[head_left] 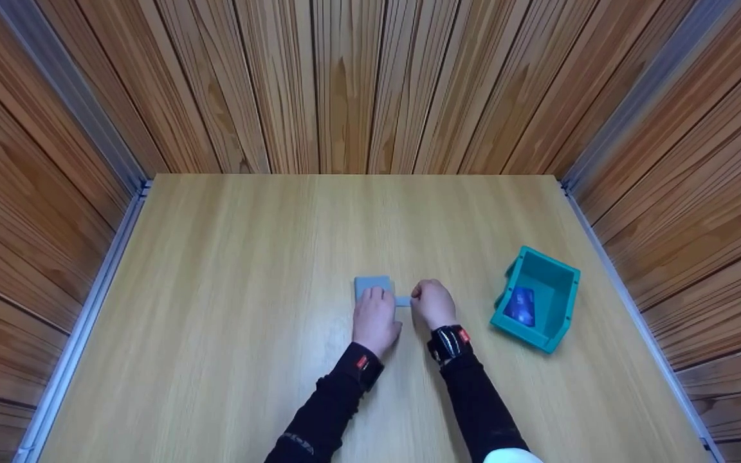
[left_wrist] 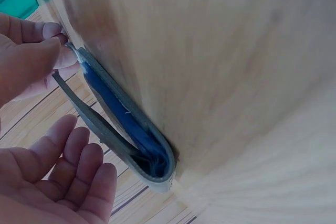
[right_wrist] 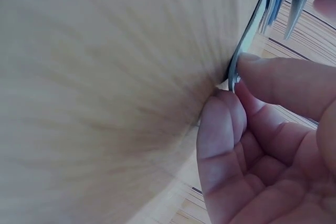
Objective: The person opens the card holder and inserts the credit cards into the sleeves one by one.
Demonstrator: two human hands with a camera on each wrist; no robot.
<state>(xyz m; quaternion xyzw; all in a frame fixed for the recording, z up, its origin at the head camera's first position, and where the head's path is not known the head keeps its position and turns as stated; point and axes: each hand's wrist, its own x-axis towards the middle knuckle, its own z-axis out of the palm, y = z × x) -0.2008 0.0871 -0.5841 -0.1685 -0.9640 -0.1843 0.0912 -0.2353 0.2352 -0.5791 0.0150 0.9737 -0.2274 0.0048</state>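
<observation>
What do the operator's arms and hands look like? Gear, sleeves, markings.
Bare left hand and right hand, no gloves. Black long left sleeve, with a greyish marking low on it, and black right sleeve. Black left wristband and glossier black right wristband, each with a small red patch. No cables visible.

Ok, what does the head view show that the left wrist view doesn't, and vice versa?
Head only: the blue object in the teal bin, plus the black left wristband and black right wristband.

Left wrist only: the blue inner layer between the outer sides of the gray-blue folded case, seen edge-on.

Both: left hand, right hand, the folded case, the table and the bin, though the wrist view catches just part of it.
</observation>
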